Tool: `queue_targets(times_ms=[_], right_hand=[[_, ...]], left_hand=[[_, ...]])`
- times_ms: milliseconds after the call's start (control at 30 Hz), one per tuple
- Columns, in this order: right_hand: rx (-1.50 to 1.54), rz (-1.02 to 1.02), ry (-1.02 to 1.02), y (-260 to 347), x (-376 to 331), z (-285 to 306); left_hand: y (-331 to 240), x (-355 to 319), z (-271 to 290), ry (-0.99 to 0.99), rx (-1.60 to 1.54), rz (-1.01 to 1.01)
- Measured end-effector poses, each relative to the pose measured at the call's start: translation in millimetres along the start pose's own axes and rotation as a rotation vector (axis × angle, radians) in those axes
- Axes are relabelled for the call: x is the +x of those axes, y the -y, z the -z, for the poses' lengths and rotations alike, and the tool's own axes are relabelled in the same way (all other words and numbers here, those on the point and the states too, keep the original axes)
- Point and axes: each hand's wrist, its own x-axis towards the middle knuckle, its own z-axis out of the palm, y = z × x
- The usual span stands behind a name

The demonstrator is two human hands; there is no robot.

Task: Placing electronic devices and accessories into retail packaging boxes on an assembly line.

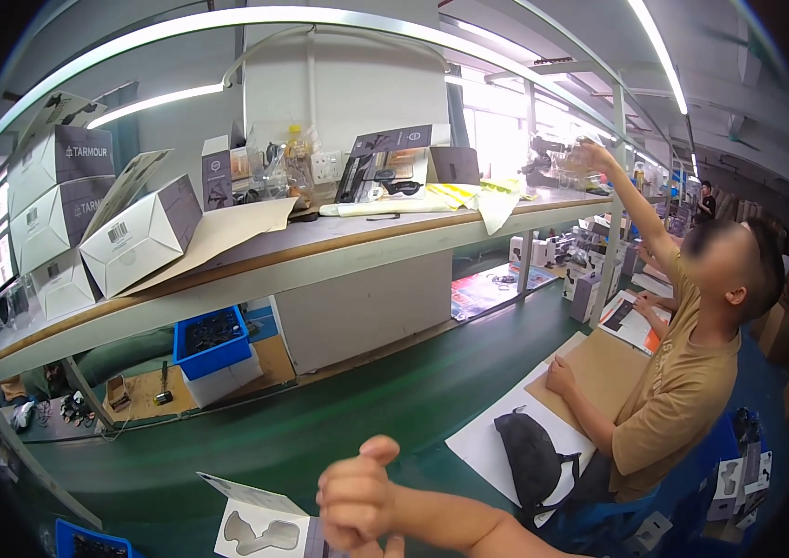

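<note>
My right forearm comes in from the lower right, and its hand [355,498] hangs over the green surface with curled fingers and a raised thumb. Whatever those fingers hold, if anything, is hidden. Just left of this hand stands an opened white and grey box [264,525] with a shaped cutout in its white insert; the hand overlaps its right edge. Below the right hand, bits of fingers show at the lower edge. They may belong to my left hand, but most of it is out of sight and I cannot tell its grip.
A seated co-worker [682,363] at the right reaches up to the shelf [348,232]. A black pouch [529,456] lies before them. White and grey boxes [139,232] stack on the shelf's left. Blue bins [213,344] sit below it and at lower left.
</note>
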Motion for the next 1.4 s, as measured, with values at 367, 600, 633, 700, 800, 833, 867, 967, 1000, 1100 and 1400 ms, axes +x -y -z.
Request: queue_targets(times_ms=[367,600,633,700,800,833,867,967,1000,1100,1400], right_hand=[[0.154,0.054,0.637,37.1,-60.4,8.9],[-0.088,-0.136,0.002,-23.0,-32.0,18.1],[-0.061,-0.098,-0.032,-12.6,-31.9,23.7],[0.075,-0.009,-0.132,16.2,-28.6,20.1],[0.256,0.033,0.099,58.8,-35.2,11.9],[0.281,0.081,0.209,67.3,-36.9,11.1],[0.295,0.139,0.316,72.2,-39.2,6.1],[0.258,0.102,-0.100,44.5,-47.6,-26.5],[0.242,0.102,-0.088,33.0,-51.7,-22.0],[0.125,-0.163,0.117,-14.9,-103.4,26.2],[1.319,-1.519,-0.775,-73.5,-63.2,23.8]], left_hand=[[3.0,-14.5,2.4,0.131,-0.747,0.106],[-34.2,-59.6,20.3,0.321,0.328,-0.430],[-28.9,-46.7,23.3,0.379,0.507,-0.427],[-33.7,-53.3,11.6,0.227,0.578,-0.395],[-35.0,-58.8,4.8,0.142,0.673,-0.377],[-34.0,-60.6,5.4,0.142,0.698,-0.376],[-33.0,-60.8,7.1,0.153,0.723,-0.381],[-36.6,-67.2,12.6,0.257,0.784,-0.417],[-37.4,-69.5,16.8,0.300,0.799,-0.428],[-44.4,-78.1,31.4,0.442,0.831,-0.475],[-67.5,-87.2,110.4,0.430,0.567,-0.484]])
